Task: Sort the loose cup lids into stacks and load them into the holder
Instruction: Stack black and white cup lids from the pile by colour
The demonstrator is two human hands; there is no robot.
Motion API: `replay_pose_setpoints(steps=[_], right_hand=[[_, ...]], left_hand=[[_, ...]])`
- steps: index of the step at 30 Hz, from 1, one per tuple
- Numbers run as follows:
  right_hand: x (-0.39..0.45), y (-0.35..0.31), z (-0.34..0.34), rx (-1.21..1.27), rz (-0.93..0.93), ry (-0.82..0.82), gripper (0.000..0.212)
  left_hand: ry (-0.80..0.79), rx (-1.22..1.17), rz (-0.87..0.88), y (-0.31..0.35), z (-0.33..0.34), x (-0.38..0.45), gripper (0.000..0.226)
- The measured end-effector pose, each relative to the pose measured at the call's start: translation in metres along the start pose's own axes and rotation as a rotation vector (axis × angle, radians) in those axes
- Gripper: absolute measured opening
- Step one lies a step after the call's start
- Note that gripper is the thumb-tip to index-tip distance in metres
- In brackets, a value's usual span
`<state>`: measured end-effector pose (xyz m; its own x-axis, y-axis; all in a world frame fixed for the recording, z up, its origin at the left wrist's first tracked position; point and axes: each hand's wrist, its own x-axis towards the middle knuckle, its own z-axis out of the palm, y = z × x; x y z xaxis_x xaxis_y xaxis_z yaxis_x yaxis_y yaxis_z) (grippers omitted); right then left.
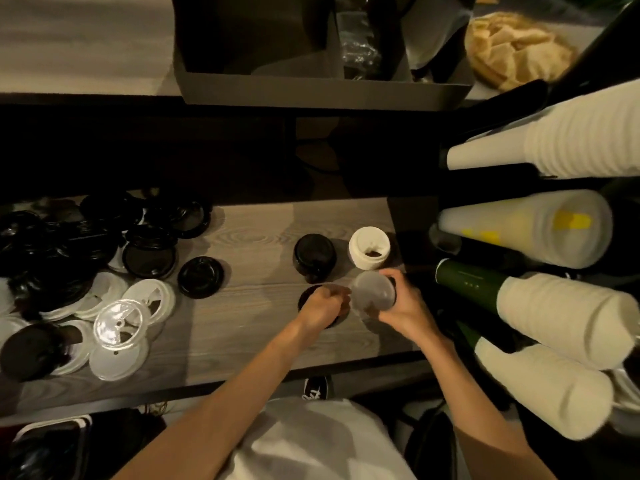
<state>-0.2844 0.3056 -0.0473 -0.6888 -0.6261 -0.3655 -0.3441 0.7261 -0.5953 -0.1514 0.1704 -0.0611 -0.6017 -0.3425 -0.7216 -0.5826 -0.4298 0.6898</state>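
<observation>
Partly sorted: black lid stack (314, 252) and white lid stack (369, 248) standing on the desk (249, 306). Right hand (401, 308) gripping clear lids (372, 295); left hand (320, 308) fingers curled on a low black stack (306, 295). Mixed loose lids (86, 271) left; nothing visibly loaded into a holder.

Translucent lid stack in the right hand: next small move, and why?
Probably set the translucent lid stack down on the shelf, beside the white stack and black stack. The right hand grips it above the wood, the left hand rests on a black lid, and the loose pile remains unsorted.
</observation>
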Motion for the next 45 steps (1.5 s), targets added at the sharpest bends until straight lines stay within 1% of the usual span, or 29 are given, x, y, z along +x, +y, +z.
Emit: replay_pose_setpoints(steps=[3,7,11,14,17,20,22,25,28,31,34,37,39,41,45], right_hand=[[0.004,0.007,0.009,-0.018,0.007,0.006,0.082],[0.004,0.013,0.012,0.009,-0.023,0.014,0.085],[0.005,0.020,0.016,0.042,-0.048,0.024,0.085],[0.005,0.023,0.018,0.059,-0.042,0.012,0.083],[0.003,0.029,0.020,0.028,-0.047,-0.004,0.082],[0.002,0.035,0.020,0.053,-0.070,-0.050,0.074],[0.000,0.035,0.018,0.074,-0.075,-0.049,0.069],[0.003,0.037,0.020,0.046,-0.097,-0.019,0.079],[-0.001,0.030,0.022,0.033,-0.079,0.004,0.084],[-0.005,0.026,0.026,0.040,-0.109,0.055,0.090],[-0.008,0.018,0.028,0.032,-0.157,0.182,0.077],[-0.008,-0.006,0.033,0.002,-0.231,0.270,0.054],[-0.001,-0.027,0.042,-0.003,-0.317,0.294,0.045],[0.006,-0.048,0.054,0.021,-0.398,0.235,0.041],[0.017,-0.112,0.089,0.097,-0.504,0.022,0.037]], left_hand=[[0.008,0.072,0.030,0.000,0.006,-0.004,0.040],[0.003,0.164,0.055,0.005,0.012,-0.013,0.039],[0.027,0.173,0.054,-0.001,0.018,-0.008,0.040],[0.014,0.177,0.066,-0.005,0.022,-0.004,0.042],[0.011,0.180,0.084,-0.006,0.024,-0.002,0.040],[-0.013,0.222,0.105,-0.009,0.025,0.001,0.039],[-0.023,0.223,0.099,-0.009,0.027,0.000,0.038],[-0.028,0.221,0.110,-0.008,0.030,-0.001,0.038],[-0.043,0.239,0.125,-0.010,0.033,-0.002,0.039],[0.000,0.206,0.149,-0.010,0.022,-0.005,0.037],[0.005,0.029,0.168,-0.007,-0.001,-0.013,0.032],[0.092,-0.021,0.218,-0.007,-0.031,-0.028,0.031],[0.138,-0.062,0.242,-0.012,-0.056,-0.037,0.031],[0.176,-0.108,0.238,-0.019,-0.080,-0.046,0.034],[0.321,-0.204,0.231,-0.035,-0.138,-0.068,0.037]])
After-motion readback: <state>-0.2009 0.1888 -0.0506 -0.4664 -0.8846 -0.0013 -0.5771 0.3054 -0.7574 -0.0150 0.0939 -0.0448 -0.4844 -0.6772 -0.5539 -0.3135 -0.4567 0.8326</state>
